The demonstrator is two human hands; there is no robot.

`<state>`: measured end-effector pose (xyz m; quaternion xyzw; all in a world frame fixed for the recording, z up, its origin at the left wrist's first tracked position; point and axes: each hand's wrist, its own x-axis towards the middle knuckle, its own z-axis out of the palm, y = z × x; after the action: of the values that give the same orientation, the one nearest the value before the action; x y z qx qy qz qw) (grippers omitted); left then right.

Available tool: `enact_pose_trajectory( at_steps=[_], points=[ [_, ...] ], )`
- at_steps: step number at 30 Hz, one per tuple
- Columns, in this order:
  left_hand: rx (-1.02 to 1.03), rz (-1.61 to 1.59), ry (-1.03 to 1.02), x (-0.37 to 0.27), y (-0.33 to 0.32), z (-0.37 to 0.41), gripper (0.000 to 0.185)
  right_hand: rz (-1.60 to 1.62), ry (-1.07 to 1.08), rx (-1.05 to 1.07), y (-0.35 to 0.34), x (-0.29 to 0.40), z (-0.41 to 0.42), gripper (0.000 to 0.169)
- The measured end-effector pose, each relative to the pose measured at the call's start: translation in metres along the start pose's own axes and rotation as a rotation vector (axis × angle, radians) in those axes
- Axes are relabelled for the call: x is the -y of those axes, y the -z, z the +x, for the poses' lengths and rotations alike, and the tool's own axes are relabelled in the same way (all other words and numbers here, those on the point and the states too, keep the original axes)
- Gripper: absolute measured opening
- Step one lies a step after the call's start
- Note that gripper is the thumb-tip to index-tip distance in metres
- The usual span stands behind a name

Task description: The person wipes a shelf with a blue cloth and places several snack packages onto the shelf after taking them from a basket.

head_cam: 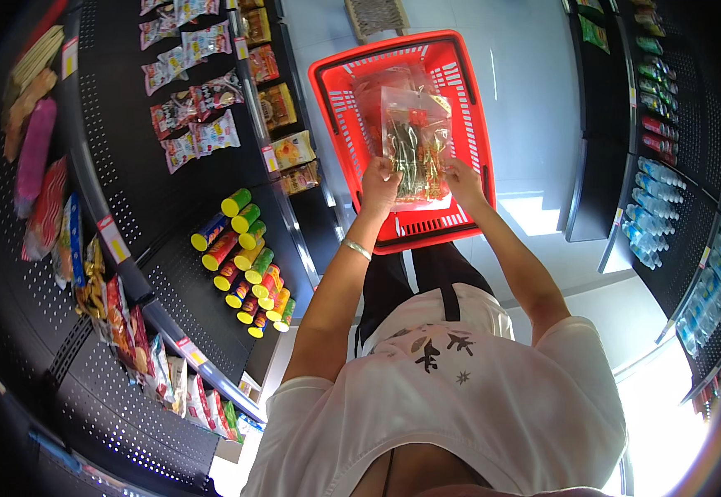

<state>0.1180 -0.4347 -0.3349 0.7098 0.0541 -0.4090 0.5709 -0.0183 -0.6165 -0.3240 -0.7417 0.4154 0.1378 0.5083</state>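
Between my two hands is a clear plastic food packet (419, 140) with dark and orange-brown contents. My left hand (380, 186) grips its left edge, and my right hand (463, 185) pinches the right edge. Both hands are over a red plastic shopping basket (397, 239) with slotted walls and a dark handle along its rim. Beneath the held packet, other clear packets (369, 93) lie in the basket, partly covered. What exactly the packets contain cannot be made out.
To the left, a black shelf (124, 186) carries bagged snacks (211, 135) and stacked snack canisters (251, 248). Drink cans (658, 136) and water bottles (652, 211) fill shelving on the right. A woven-topped stool (376, 17) stands on the floor beyond the basket.
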Motion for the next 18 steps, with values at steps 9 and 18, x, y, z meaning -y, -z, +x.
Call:
enact_pose_trajectory(
  at_steps=[9, 18],
  points=[
    [-0.118, 0.397, -0.505, -0.103, 0.025, -0.115, 0.058, 0.538, 0.173, 0.068, -0.02, 0.057, -0.079, 0.044],
    [-0.34, 0.464, -0.613, -0.139, 0.117, -0.273, 0.07, 0.569, 0.568, 0.294, -0.053, 0.178, -0.189, 0.082]
  ],
)
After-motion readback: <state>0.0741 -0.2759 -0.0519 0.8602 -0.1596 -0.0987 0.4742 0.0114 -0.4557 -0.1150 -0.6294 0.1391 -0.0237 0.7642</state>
